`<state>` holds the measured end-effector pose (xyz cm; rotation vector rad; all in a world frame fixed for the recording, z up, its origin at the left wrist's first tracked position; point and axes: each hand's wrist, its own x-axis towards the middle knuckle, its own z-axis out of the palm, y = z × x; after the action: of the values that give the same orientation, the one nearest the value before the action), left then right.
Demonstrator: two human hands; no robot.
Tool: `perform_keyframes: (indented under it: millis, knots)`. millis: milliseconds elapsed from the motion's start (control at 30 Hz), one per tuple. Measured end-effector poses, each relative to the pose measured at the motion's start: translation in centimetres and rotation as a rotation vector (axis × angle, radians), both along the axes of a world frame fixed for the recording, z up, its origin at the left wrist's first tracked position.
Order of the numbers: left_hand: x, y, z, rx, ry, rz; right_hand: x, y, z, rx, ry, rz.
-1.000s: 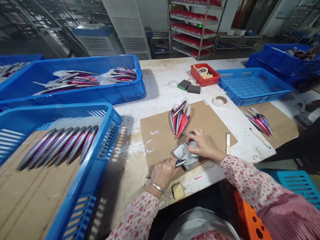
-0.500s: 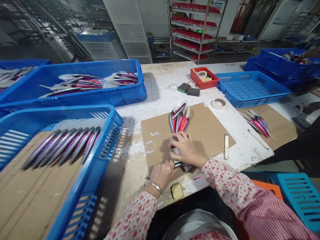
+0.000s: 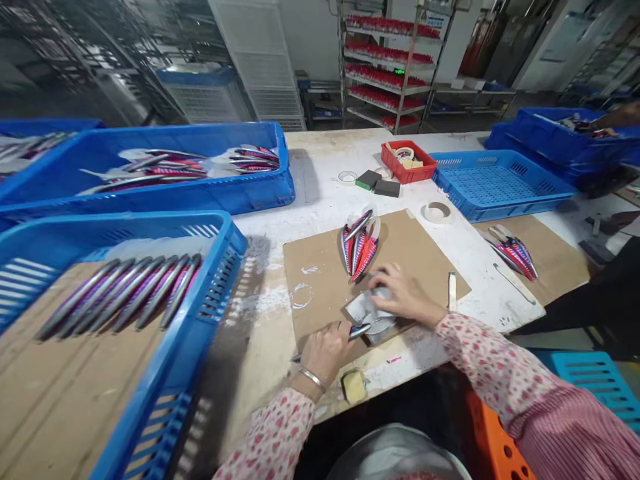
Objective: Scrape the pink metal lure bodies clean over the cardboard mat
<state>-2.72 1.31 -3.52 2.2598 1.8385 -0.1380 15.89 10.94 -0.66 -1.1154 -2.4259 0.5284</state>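
My left hand (image 3: 326,352) is closed around a slim, dark silver fishing lure (image 3: 359,330) at the near edge of a cardboard sheet (image 3: 320,260). One end of it sticks out on each side of the fist. Just to the right, my right hand (image 3: 403,295) is curled, its fingertips over something greyish and blurred. Beneath those fingers lies a crumpled whitish-grey sheet (image 3: 361,307), cloth or paper, I cannot tell which. Farther up the cardboard rests a small cluster of pink, purple and silver lures (image 3: 359,243) with clear lips.
Slotted blue crate (image 3: 227,267) with a row of lures stands left; a blue bin (image 3: 200,190) of lures is behind it. Rightward are a tape roll (image 3: 437,212), a white-handled tool (image 3: 453,292), a red tray (image 3: 411,170) and a blue basket (image 3: 505,180). A yellow block (image 3: 355,386) lies near the edge.
My right hand has moved right, away from my left hand, uncovering the whitish-grey sheet and the lure's end. My left hand stays in place with the lure.
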Motion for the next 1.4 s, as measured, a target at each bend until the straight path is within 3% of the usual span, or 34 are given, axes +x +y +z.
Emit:
perform_keyframes:
  millis: [133,267,433,500,633,833,900,1033,1100,1233,1400]
  knots:
    - [0.0,0.1,-0.1,0.033,0.005,-0.01,0.1,0.0,-0.2,0.013,-0.022,-0.073]
    - [0.0,0.0,0.1,0.024,0.013,0.028,-1.5,0.1,-0.6,0.051,0.055,0.032]
    - [-0.1,-0.1,-0.2,0.068,-0.016,-0.024,1.2,0.7,-0.9,0.01,0.04,-0.063]
    - [-0.1,-0.1,-0.3,0.057,0.003,-0.009,0.3,0.4,-0.8,0.044,0.035,-0.073]
    - [-0.2,0.0,-0.2,0.043,0.028,0.015,-1.8,0.0,-0.7,0.067,0.068,0.037]
    - [-0.2,-0.2,-0.6,0.096,-0.028,-0.018,2.1,0.6,-1.0,-0.011,0.038,-0.136]
    - [-0.1,-0.2,-0.5,0.103,-0.028,-0.013,0.9,0.3,-0.9,0.014,0.039,-0.146]
    - [0.0,-0.3,-0.1,0.089,0.001,0.006,-1.8,-0.1,-0.7,0.023,0.069,0.001]
    - [-0.1,-0.4,0.0,0.087,0.004,-0.002,-0.8,0.1,-0.7,0.002,0.076,0.01]
    - [-0.1,-0.3,-0.4,0.092,-0.009,-0.02,1.7,0.2,-0.7,-0.023,0.026,-0.107]
    - [-0.2,-0.3,-1.0,0.092,-0.006,0.025,-2.6,-0.6,-0.5,0.042,0.048,0.003]
